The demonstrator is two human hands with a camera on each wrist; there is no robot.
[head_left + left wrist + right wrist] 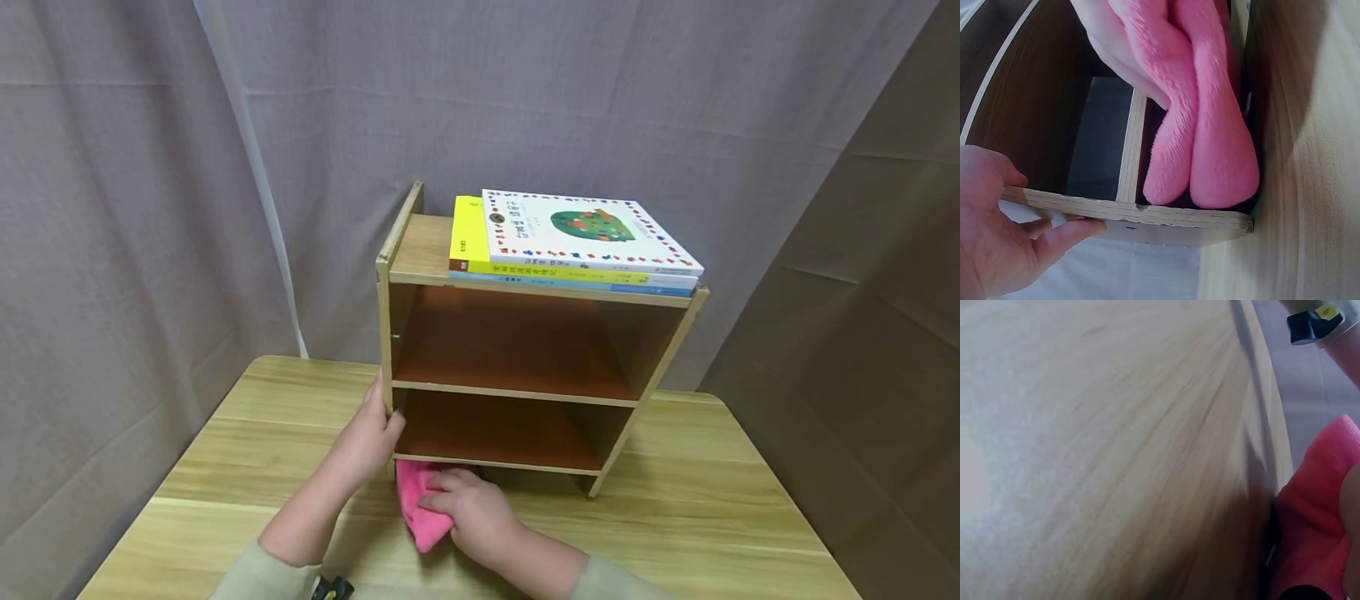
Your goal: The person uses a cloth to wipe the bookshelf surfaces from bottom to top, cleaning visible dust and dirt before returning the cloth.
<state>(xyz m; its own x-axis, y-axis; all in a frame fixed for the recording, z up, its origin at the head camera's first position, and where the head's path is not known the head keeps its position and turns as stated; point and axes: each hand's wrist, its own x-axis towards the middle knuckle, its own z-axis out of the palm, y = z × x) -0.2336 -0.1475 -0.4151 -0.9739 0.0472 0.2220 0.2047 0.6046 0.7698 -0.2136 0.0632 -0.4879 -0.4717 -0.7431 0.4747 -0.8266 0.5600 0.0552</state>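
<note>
A small wooden shelf unit (517, 387) stands on the table. My left hand (366, 437) grips the front edge of its left side panel, with thumb and fingers on opposite faces in the left wrist view. My right hand (480, 510) holds a fluffy pink cloth (429, 527) at the lower left of the unit, under its bottom board. Close up in the left wrist view, the folded cloth (1225, 144) hangs in two lobes right at the inner face of the side panel (1197, 219). Part of the cloth is hidden beneath the right hand.
Several thin books (592, 229) lie stacked on the unit's top board, a white cover uppermost. Grey curtains (360, 108) hang behind and beside the wooden table (720, 500). A dark strap (332, 588) is on the left wrist.
</note>
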